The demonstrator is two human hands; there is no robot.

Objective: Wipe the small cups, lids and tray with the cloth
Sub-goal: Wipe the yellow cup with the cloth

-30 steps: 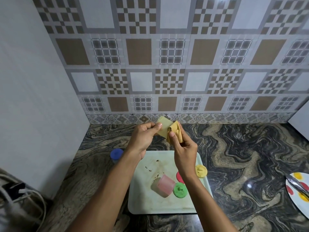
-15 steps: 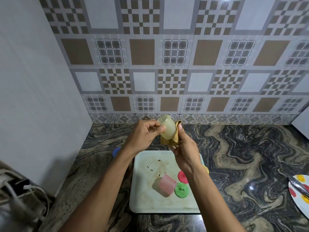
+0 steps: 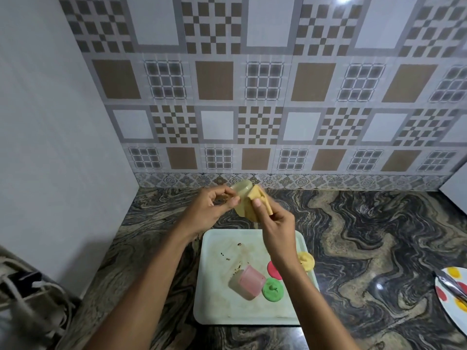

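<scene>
Above the far edge of the tray, my left hand (image 3: 211, 207) pinches a pale yellow small cup (image 3: 242, 195) by its rim. My right hand (image 3: 274, 224) holds a tan cloth (image 3: 260, 202) pressed against the cup's side. The white tray (image 3: 214, 306) lies on the counter, stained with dark crumbs. On it a pink cup (image 3: 246, 281) lies on its side, beside a green lid (image 3: 273, 290) and a red lid (image 3: 273, 270) partly hidden by my right forearm. A yellow lid (image 3: 307, 260) sits at the tray's right edge.
The dark marbled counter (image 3: 366, 236) meets a tiled wall behind and a plain wall on the left. A white plate with coloured spots (image 3: 452, 296) and a metal utensil lies at the right edge. Cables and a plug (image 3: 22, 291) sit at the lower left.
The cup has been turned in my hands, with the cloth shifting from behind it to its right side. A blue object left of the tray is now hidden by my left arm.
</scene>
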